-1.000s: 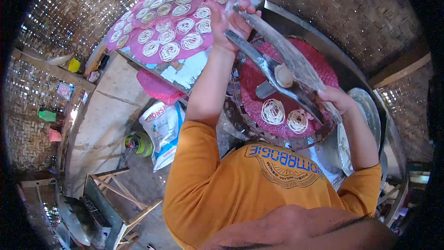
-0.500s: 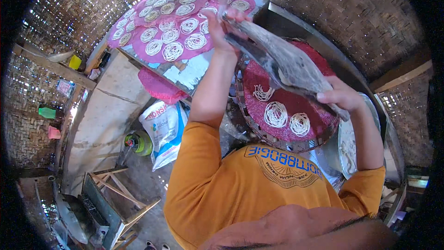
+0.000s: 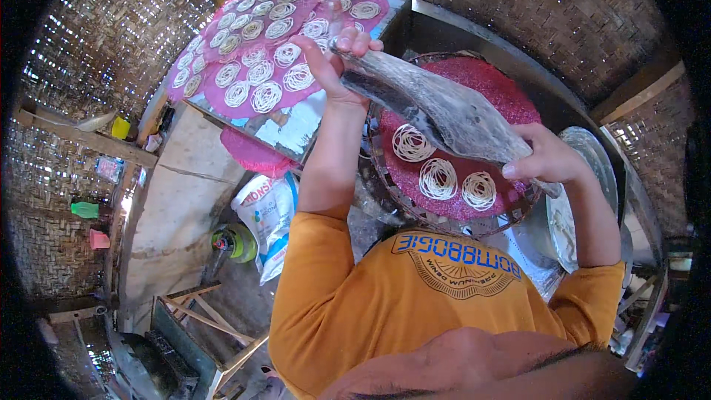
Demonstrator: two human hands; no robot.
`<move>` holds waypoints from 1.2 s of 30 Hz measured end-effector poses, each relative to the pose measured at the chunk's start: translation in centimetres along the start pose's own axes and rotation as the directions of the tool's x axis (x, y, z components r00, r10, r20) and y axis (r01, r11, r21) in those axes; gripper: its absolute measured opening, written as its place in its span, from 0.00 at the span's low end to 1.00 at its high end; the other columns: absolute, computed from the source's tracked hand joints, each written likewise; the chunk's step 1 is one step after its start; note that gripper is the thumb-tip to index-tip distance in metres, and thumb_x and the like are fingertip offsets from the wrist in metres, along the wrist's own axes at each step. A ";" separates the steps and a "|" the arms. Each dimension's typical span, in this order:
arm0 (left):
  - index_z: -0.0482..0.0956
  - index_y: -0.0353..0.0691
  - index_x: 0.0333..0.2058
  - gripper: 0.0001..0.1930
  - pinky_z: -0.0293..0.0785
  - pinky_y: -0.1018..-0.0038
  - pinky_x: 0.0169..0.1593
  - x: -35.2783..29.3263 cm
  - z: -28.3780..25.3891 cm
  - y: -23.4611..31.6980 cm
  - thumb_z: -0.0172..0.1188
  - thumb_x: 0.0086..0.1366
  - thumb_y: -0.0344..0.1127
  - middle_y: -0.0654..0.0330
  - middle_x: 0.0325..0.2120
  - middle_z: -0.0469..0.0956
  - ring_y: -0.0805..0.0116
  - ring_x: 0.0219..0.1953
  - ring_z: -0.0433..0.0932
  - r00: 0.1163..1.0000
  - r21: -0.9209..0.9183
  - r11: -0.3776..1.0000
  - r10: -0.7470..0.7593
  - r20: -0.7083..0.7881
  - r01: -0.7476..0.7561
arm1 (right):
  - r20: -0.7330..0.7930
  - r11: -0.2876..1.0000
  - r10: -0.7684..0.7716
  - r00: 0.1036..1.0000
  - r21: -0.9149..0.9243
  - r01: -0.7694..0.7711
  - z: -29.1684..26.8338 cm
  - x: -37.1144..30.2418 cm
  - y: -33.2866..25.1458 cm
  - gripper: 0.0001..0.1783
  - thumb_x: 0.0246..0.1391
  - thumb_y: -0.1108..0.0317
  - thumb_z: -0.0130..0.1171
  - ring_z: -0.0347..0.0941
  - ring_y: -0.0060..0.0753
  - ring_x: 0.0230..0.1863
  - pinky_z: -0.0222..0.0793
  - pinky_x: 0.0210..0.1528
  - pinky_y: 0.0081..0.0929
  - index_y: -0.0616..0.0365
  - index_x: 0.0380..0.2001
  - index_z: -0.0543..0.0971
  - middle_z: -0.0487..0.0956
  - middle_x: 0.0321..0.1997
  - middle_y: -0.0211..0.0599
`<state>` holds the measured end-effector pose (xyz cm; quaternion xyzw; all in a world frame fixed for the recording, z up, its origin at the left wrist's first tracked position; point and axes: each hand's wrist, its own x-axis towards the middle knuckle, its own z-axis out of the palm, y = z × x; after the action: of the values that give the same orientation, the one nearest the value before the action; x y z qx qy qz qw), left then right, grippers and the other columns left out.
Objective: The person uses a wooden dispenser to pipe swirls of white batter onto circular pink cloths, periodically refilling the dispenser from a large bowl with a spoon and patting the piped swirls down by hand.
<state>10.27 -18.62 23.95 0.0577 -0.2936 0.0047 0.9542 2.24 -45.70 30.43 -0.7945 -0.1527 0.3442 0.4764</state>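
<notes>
Both my hands hold a long, worn grey wooden tool (image 3: pixel 459 107) with a dark hollow near its left part. It slants across above a round woven tray (image 3: pixel 400 204) lined with red mesh cloth (image 3: pixel 511 89). My left hand (image 3: pixel 341 67) is closed round its far left end, the thumb sticking out. At the lower right end, my right hand (image 3: pixel 544 155) grips it with the thumb on top. Three coils of pale dough strands show on the cloth: a left coil (image 3: pixel 412 143), a middle coil (image 3: pixel 438 179) and a right coil (image 3: pixel 479 191). The tool hides part of the cloth behind them.
A table at the far left bears pink mesh sheets (image 3: pixel 229 111) with many similar coils. Below it stand a white sack (image 3: pixel 270 215) and a green rounded container (image 3: pixel 235 243). A metal basin (image 3: pixel 585 155) is beside my right forearm. Woven walls (image 3: pixel 548 7) surround the space.
The left coil has gone from a loose partial bundle to a fuller round ring. My left hand and the tool's far end have shifted slightly left and down in view.
</notes>
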 end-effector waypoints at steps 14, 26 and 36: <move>0.65 0.37 0.48 0.18 0.65 0.75 0.46 -6.3 -6.6 -4.8 0.40 0.63 0.39 0.58 0.44 0.70 0.71 0.45 0.68 0.547 0.589 0.121 -0.555 -0.627 0.799 | -0.132 0.991 -0.131 0.983 -0.033 0.128 0.0 0.5 2.1 0.34 0.33 0.61 0.65 0.67 0.24 0.41 0.59 0.47 0.22 0.65 0.46 0.68 0.73 0.41 0.36; 0.65 0.43 0.48 0.28 0.55 0.58 0.48 -8.6 -2.9 -0.8 0.47 0.53 0.55 0.52 0.55 0.52 0.52 0.46 0.59 0.808 0.475 -0.765 -0.564 -0.171 -0.434 | -0.250 0.983 -0.163 0.954 0.041 0.178 -0.7 0.2 3.6 0.34 0.32 0.57 0.63 0.67 0.20 0.32 0.64 0.36 0.18 0.66 0.44 0.69 0.73 0.35 0.33; 0.53 0.43 0.55 0.42 0.56 0.58 0.53 2.8 0.8 -2.1 0.39 0.49 0.70 0.55 0.46 0.67 0.55 0.51 0.62 0.956 -0.001 0.971 -0.234 0.179 0.238 | -0.032 0.962 -0.131 0.991 0.236 0.135 -0.6 -0.7 3.9 0.30 0.39 0.56 0.59 0.70 0.21 0.31 0.66 0.33 0.18 0.66 0.43 0.68 0.74 0.33 0.34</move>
<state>12.18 -20.85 25.97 0.0816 -0.3685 -0.1177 0.9185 1.83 -48.47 27.54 -0.7225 -0.1594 0.3207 0.5913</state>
